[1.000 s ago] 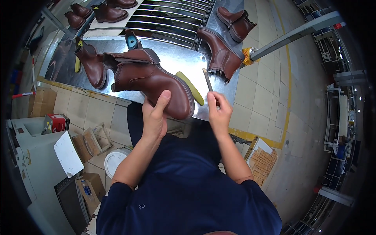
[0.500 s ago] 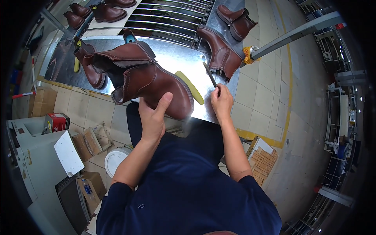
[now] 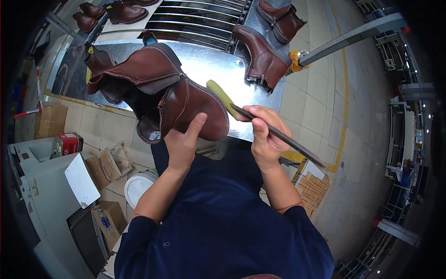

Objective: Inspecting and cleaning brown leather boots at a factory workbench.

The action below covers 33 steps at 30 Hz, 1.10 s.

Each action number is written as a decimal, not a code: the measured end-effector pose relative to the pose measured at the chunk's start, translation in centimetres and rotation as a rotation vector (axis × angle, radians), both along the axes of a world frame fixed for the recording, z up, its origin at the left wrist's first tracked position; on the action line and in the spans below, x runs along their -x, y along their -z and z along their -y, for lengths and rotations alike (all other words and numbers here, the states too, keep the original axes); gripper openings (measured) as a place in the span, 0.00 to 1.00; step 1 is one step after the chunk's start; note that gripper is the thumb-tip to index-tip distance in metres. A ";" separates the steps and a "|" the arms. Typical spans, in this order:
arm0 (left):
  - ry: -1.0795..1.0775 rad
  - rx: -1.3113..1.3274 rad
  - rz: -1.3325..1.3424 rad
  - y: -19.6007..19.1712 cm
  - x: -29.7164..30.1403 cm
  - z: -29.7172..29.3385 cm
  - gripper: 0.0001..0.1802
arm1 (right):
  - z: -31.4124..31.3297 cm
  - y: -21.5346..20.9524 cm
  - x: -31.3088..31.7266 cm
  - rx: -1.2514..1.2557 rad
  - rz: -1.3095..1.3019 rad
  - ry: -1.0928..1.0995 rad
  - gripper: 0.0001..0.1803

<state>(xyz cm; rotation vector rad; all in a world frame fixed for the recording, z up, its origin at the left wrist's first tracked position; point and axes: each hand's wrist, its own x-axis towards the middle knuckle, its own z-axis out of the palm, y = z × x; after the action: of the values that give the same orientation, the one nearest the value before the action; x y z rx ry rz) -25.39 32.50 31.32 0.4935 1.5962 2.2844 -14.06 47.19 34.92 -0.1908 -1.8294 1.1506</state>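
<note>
My left hand (image 3: 182,145) grips a brown leather boot (image 3: 211,118) from below, thumb along its side near the toe. The boot is tilted over, its zip side open so the dark inside shows, and a white label sits in the shaft. In my right hand (image 3: 270,142) is a slim dark stick-like tool (image 3: 295,145), slanting from the fingertips down to the right. Just beyond those fingertips lies a yellow-green insole-shaped strip (image 3: 217,90) on the metal tabletop; I cannot tell whether the fingers touch it.
More brown boots stand on the bench: one at left (image 3: 99,60), a pair at right (image 3: 262,53), others at the far left (image 3: 126,13). Metal roller bars (image 3: 195,21) run behind the tabletop (image 3: 200,53). A white-lidded bucket (image 3: 138,189) and a grey cabinet (image 3: 51,186) stand at left.
My right hand has turned over and moved nearer the boot; the tool has swung from pointing away to slanting down right. The held boot has rolled, showing more of its inside.
</note>
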 end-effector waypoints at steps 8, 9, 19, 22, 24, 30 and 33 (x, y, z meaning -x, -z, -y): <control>-0.016 -0.005 -0.064 -0.7 -0.1 0.3 0.26 | 1.2 0.0 0.9 -0.087 0.017 -0.025 0.11; -0.019 0.051 -0.012 -0.8 -0.5 0.6 0.27 | 1.5 -0.2 0.8 -0.095 0.046 0.012 0.10; -0.200 0.252 -0.197 -0.6 1.7 0.1 0.48 | -2.3 6.4 -2.5 0.128 0.414 0.311 0.09; -0.275 0.500 -0.488 -1.3 2.7 0.8 0.58 | -5.8 11.5 -2.2 -0.318 0.842 0.459 0.12; -0.290 0.490 -0.692 -1.1 3.2 0.9 0.61 | -6.6 13.9 -2.5 -0.424 0.883 0.480 0.14; -0.217 0.424 -0.782 -0.7 2.2 1.8 0.64 | -6.0 11.7 -1.1 -0.549 0.591 0.396 0.26; -0.169 0.401 -0.797 -0.9 1.4 1.7 0.63 | -3.7 8.8 -1.7 0.311 0.509 -0.091 0.32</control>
<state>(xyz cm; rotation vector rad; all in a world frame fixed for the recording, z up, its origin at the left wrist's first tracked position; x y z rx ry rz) -26.82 30.81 32.20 1.3034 2.4598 1.8736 -12.35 50.85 26.11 -0.6331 -2.0971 1.5530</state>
